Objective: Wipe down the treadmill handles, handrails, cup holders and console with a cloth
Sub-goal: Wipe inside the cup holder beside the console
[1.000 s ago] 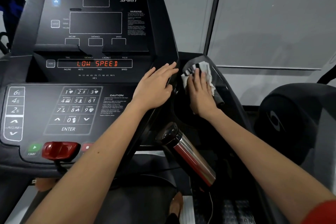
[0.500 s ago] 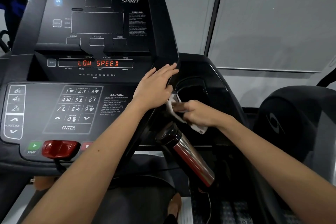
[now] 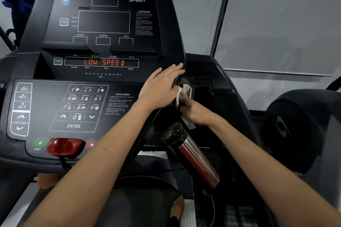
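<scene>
The left hand (image 3: 160, 88) lay flat on the console (image 3: 103, 97) while the right hand (image 3: 195, 111) gripped the cloth (image 3: 186, 90), wiping the cup holder (image 3: 206, 86) at 3 o'clock; its inside likely came next.

Chrome handle (image 3: 195, 158) juts up just below the cup holder (image 3: 209, 88); beyond lies open
</scene>
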